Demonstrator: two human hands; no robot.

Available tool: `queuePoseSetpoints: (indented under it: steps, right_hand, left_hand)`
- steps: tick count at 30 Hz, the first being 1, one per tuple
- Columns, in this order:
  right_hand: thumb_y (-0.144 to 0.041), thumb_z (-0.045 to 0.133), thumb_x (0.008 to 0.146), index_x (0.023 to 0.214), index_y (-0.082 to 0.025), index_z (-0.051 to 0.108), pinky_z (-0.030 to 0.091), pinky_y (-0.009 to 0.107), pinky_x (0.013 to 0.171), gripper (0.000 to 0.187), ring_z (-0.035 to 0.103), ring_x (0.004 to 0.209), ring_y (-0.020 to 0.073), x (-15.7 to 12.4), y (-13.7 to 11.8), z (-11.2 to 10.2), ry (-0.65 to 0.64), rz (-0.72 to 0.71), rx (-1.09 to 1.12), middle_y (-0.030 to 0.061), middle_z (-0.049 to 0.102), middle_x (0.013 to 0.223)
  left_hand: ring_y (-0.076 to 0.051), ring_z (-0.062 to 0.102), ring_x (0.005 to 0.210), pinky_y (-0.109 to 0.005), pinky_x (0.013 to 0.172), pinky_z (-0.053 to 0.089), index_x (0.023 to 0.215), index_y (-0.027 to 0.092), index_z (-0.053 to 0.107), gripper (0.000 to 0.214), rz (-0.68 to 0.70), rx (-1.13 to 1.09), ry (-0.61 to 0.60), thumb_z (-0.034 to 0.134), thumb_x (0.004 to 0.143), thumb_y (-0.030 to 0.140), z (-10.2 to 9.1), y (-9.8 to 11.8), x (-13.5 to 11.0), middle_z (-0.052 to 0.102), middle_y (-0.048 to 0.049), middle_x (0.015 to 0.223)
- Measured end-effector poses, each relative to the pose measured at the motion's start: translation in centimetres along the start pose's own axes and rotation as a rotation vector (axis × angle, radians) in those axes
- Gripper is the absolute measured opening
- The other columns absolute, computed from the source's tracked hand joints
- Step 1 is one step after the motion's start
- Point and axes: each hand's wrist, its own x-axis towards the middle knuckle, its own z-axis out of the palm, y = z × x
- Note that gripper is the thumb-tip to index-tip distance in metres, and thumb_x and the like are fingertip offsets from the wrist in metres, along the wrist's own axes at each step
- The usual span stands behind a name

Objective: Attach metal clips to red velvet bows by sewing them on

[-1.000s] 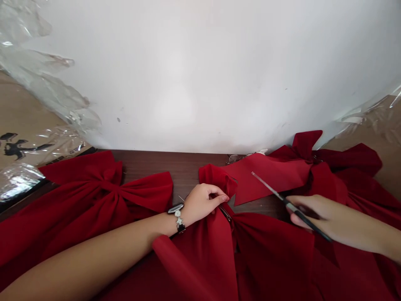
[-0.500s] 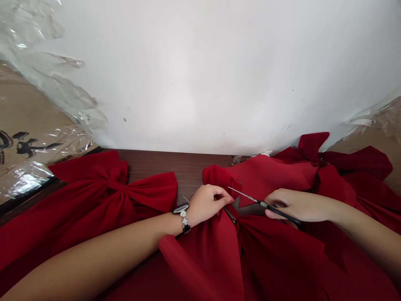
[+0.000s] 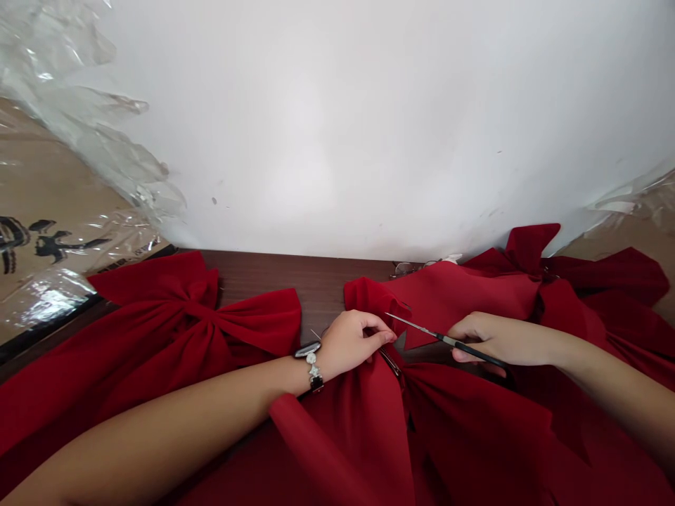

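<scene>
My left hand [image 3: 352,342] pinches the edge of a red fabric bow [image 3: 469,414] between thumb and fingers; a watch and a bracelet are on that wrist. Just below those fingertips a metal clip [image 3: 391,361] lies along the bow's middle. Black-handled scissors [image 3: 448,340] are in my right hand [image 3: 488,339], their blades looking closed and the tip pointing left, close to my left fingertips. Behind the blades stands a small curled piece of red fabric [image 3: 369,295]. How the bow's middle is fastened is hidden by my left hand.
Another red bow [image 3: 200,313] lies at the left, and more red bows [image 3: 606,281] are heaped at the right. A pair of glasses [image 3: 403,268] sits at the back of the brown table [image 3: 253,270], against a white wall [image 3: 337,126]. Plastic-wrapped cardboard [image 3: 47,183] stands at the left.
Hardly anything differs. The whole view has shifted slightly; both hands keep their pose, with the scissors still near the left fingertips.
</scene>
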Motion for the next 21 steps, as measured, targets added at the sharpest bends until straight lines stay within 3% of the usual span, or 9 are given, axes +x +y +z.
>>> queuePoseSetpoints:
  steps: [12,21]
  right_hand:
    - [-0.061,0.058,0.081,0.068,-0.016,0.048,0.028,0.021,0.046,0.047,0.040,0.045,0.0080,-0.2,0.8,-0.5,-0.046,0.000,0.083,-0.0036,0.046,0.053]
    - [-0.060,0.057,0.080,0.065,-0.018,0.044,0.027,0.022,0.048,0.046,0.039,0.048,0.0093,-0.2,1.0,0.2,0.024,-0.048,0.020,-0.0041,0.043,0.053]
  left_hand:
    - [-0.009,0.058,0.048,-0.021,0.052,0.043,0.085,0.016,0.073,0.030,-0.018,-0.050,-0.027,0.058,0.083,0.042,-0.2,0.5,0.1,0.074,-0.0038,0.077]
    - [-0.009,0.058,0.048,-0.021,0.054,0.044,0.085,0.016,0.073,0.030,-0.009,-0.067,-0.031,0.057,0.083,0.041,-0.2,0.5,0.1,0.073,-0.0027,0.077]
